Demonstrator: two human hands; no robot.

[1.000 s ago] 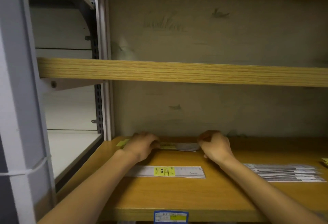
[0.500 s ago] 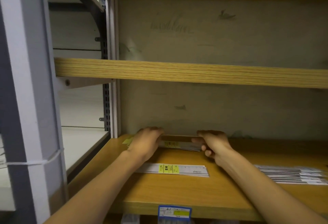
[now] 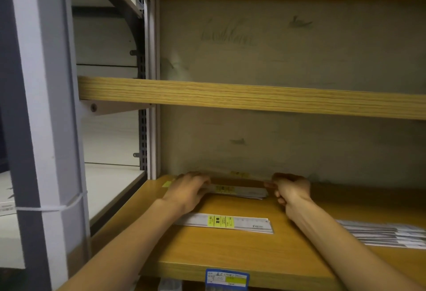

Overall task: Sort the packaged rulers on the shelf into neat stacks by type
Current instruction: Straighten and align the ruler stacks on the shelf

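A stack of packaged rulers with a yellow label lies near the back of the wooden shelf. My left hand grips its left end and my right hand pinches its right end. In front of it lies a second ruler stack, white with a yellow label, partly under my left forearm. A third, fanned pile of white and grey packaged rulers sits at the right edge of the shelf.
An upper wooden shelf board hangs close above my hands. The grey back wall stands right behind the held stack. A metal upright and a white frame post are at left. A blue price tag sits on the shelf's front edge.
Both hands and the held ruler stack have shifted slightly toward the back wall, and the stack looks squared between them. The view has panned left.
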